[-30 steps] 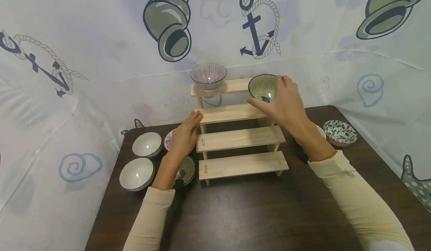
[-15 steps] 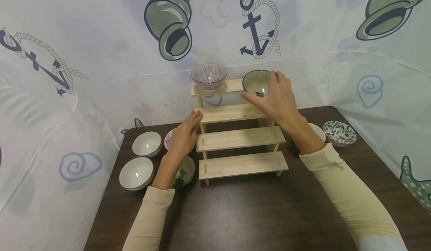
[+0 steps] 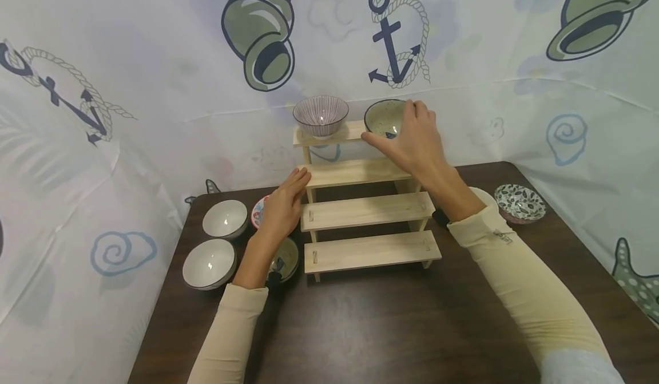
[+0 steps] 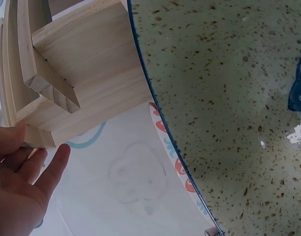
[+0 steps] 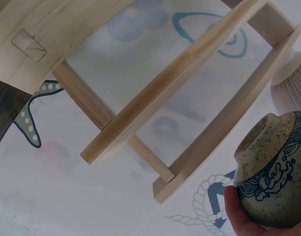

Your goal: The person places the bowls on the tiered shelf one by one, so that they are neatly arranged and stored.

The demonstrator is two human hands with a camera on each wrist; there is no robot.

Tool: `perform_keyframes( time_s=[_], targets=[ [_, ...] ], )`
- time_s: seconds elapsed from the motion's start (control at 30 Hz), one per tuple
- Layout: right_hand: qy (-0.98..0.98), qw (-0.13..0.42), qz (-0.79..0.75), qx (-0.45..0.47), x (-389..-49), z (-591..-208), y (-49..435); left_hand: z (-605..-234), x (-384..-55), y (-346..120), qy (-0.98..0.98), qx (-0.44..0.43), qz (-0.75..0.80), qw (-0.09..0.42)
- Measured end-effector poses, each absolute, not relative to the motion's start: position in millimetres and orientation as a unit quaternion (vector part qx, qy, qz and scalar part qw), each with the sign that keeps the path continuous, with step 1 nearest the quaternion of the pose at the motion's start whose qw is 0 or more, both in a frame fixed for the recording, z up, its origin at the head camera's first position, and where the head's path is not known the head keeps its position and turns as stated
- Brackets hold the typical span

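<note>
My right hand (image 3: 419, 138) holds a speckled green-grey bowl (image 3: 381, 118) by its right side, thumb in front. The bowl overlaps the right part of the top step of a four-step wooden stand (image 3: 360, 172). Blue wave drawings and a bare foot show on the bowl (image 5: 268, 191) in the right wrist view. A purple-striped bowl (image 3: 320, 116) sits on the top step's left end. With my left hand (image 3: 282, 208) I grip the left end of the step below; thumb and fingers wrap the plank end (image 4: 40, 136) in the left wrist view.
Two white bowls (image 3: 208, 265) stand on the dark table (image 3: 360, 327) at left. A red-patterned bowl (image 3: 257, 215) and a speckled bowl (image 3: 287, 256) are partly behind my left arm. At right are a leaf-patterned bowl (image 3: 520, 202) and a pale bowl (image 3: 485, 197).
My right hand has carried the speckled bowl left and back, over the top step beside the striped bowl. My left hand stays at the stand.
</note>
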State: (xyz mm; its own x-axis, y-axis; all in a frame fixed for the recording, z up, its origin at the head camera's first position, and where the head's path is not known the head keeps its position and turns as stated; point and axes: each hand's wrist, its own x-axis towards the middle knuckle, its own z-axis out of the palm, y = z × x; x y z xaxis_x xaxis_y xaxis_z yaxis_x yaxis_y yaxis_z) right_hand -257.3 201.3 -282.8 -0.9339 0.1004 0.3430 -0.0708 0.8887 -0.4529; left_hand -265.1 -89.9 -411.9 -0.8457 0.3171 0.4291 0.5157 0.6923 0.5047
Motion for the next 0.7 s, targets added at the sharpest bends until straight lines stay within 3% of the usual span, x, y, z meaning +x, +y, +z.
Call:
perform_keyframes(
  time_s=[0.7],
  targets=[
    [-0.961,0.158,0.225,-0.025,-286,-279,202,-409,-265,-89,-0.907,-0.228,-0.322,0.145]
  ],
)
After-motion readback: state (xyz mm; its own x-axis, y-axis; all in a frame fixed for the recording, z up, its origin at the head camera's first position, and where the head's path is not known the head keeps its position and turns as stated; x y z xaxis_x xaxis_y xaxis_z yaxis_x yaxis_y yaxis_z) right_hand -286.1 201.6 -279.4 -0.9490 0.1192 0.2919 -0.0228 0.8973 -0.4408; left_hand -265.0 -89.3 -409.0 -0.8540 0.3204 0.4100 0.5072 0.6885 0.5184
